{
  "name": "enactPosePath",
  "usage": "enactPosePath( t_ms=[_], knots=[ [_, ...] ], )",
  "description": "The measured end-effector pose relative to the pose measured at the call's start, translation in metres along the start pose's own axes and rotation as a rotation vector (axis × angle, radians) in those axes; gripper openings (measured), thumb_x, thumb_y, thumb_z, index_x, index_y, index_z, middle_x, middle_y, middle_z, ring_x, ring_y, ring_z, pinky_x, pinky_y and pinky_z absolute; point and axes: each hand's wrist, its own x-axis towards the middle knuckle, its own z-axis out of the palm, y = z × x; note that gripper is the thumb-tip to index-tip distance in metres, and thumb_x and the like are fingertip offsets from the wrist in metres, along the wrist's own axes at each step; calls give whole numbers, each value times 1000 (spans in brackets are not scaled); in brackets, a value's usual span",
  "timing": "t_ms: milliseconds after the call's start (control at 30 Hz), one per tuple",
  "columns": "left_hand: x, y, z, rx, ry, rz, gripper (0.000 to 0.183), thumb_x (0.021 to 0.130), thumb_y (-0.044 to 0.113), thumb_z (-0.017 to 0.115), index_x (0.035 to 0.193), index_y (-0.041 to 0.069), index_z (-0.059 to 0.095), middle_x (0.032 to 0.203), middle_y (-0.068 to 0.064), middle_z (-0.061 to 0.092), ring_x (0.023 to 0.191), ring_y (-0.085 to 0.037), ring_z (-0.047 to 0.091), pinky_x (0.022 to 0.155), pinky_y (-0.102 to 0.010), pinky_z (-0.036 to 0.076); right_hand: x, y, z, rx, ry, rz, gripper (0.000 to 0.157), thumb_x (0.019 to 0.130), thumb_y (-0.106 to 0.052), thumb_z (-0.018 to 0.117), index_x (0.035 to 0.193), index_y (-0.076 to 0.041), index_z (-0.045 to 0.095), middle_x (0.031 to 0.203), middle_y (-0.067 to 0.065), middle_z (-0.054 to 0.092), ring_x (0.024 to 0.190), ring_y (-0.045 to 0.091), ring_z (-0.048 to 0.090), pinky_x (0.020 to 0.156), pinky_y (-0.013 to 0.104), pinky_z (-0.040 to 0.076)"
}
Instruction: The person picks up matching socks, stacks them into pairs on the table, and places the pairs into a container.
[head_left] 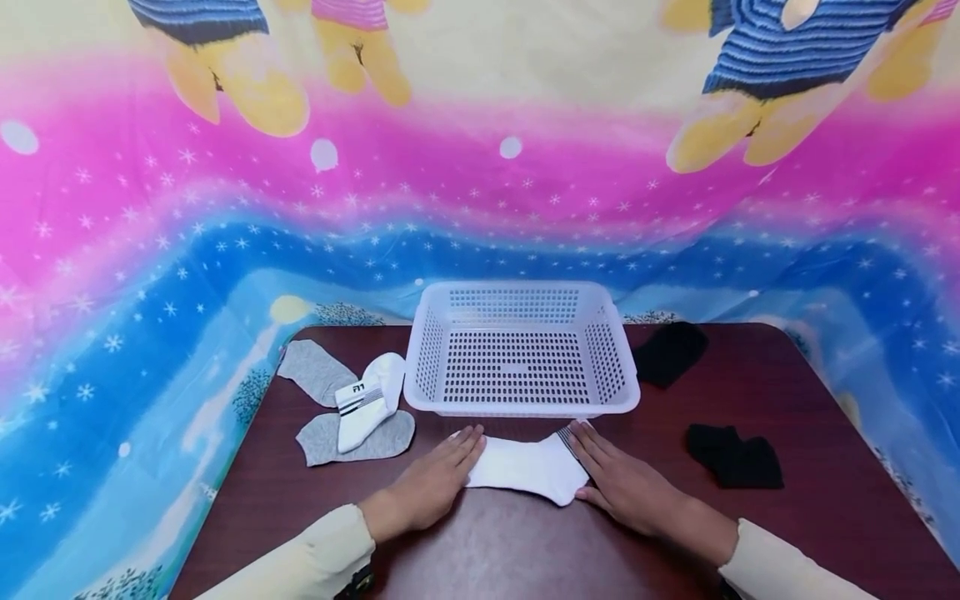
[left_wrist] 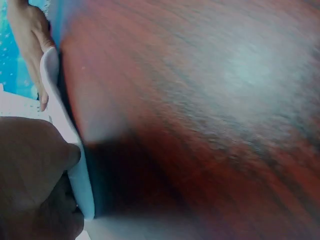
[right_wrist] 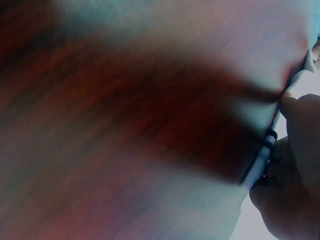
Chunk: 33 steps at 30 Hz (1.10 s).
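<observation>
A white ankle sock [head_left: 525,468] with dark stripes at its cuff lies flat on the table before the basket. My left hand [head_left: 442,475] rests on its toe end, fingers straight. On the striped cuff end my right hand [head_left: 626,487] presses with extended fingers, thumb at the sock's lower edge. From the left wrist, the sock [left_wrist: 60,112] shows as a thin white layer along the tabletop, partly hidden by the left hand [left_wrist: 35,170]. The right wrist view has the right hand [right_wrist: 300,165] over the dark-striped cuff.
A white perforated plastic basket [head_left: 517,414] stands at the table's back middle. To its left lie a white sock [head_left: 371,400] and two grey socks [head_left: 318,371]. Black socks lie on the right, one [head_left: 671,354] beside the basket and another [head_left: 735,457] nearer. A printed cloth [head_left: 480,183] hangs behind the table.
</observation>
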Motion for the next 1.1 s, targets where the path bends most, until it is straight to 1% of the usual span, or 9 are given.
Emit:
enactPosePath(
  t_ms=[200,400,500,633,767,867,933,1033,1100],
  knots=[
    [12,4,-8,73,24,33,53,100,18,42,148,-2,31,155,-19,29,144,-31,29,115,-38,30,10,-8,-11,59,-72,29,64,99,-40,48,150,-6,30,159,11,22,146,29,22,112,45,33],
    [21,19,-8,88,34,71,52,100,21,43,148,3,34,154,-13,34,142,-27,33,113,-39,33,19,-21,-4,11,39,-156,57,99,-36,51,147,-7,38,155,13,33,142,30,34,108,46,39],
    [18,23,-3,115,-3,52,53,101,26,43,149,5,32,155,-12,31,143,-26,31,114,-40,33,18,-23,6,-5,58,-176,57,99,-37,50,149,-12,36,155,14,32,141,31,34,107,46,39],
    [13,20,5,69,-43,30,58,102,36,39,152,9,26,159,-9,23,146,-24,25,116,-44,28,12,-19,14,-13,60,-165,58,99,-38,48,151,-16,32,156,13,29,142,32,31,110,46,35],
    [10,13,9,-12,-55,22,68,101,47,38,153,7,20,161,-11,15,148,-27,17,117,-44,24,5,-16,12,-69,100,-179,62,97,-43,50,149,-13,34,155,13,32,141,32,34,109,46,34],
    [7,9,8,-29,-53,14,78,98,54,39,153,2,16,161,-16,11,148,-32,14,118,-44,22,0,-12,8,-74,86,-179,69,95,-49,51,150,-11,33,156,13,30,141,32,34,113,40,27],
    [6,8,6,-35,-62,8,83,97,56,39,152,0,15,160,-19,8,148,-34,13,118,-45,22,-3,-8,6,-42,56,-174,71,95,-49,51,150,-10,31,157,14,28,141,33,33,118,33,13],
    [5,6,3,-51,-90,-4,83,98,56,36,152,-1,12,161,-19,5,148,-34,10,119,-45,19,-6,-2,0,14,0,-157,71,96,-48,49,151,-8,29,158,13,25,142,34,30,117,21,-6],
    [6,7,0,-58,-101,-16,82,99,56,34,152,-1,11,161,-19,3,149,-33,7,119,-45,17,-5,-2,-5,51,-30,-138,71,97,-49,47,151,-8,28,159,12,23,144,34,28,116,18,-9]
  ],
)
